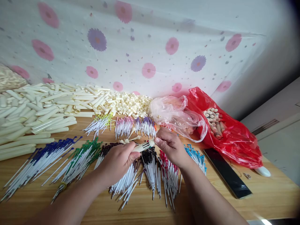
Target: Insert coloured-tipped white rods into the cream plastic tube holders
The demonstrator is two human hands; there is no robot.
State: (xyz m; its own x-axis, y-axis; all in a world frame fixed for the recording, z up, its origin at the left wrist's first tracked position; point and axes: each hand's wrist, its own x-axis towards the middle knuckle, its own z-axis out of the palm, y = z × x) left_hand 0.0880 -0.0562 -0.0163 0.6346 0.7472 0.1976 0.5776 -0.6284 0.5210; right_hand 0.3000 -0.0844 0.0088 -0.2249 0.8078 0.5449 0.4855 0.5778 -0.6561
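Note:
A cream multi-colour pen (144, 146) with dark slots near its end is held between my two hands above the table. My left hand (117, 161) is closed round its barrel, thumb on top. At the slotted end, my right hand (172, 147) pinches the cream tip between thumb and fingers. Below and around lie bundles of ink refills: dark blue ones (44, 162), green ones (81, 157), black-topped ones (150, 165), red ones (169, 173) and light blue ones (196, 156). Small cream pen parts (132, 139) lie just behind my left hand.
Cream pen barrels (53, 103) are heaped at the back left, beside short slotted sleeves (131, 104). Yellow (100, 122), pink (124, 125) and purple refills (147, 125) lie behind. At right are a clear bag (173, 109), a red bag (241, 137) with pens, and a phone (227, 173).

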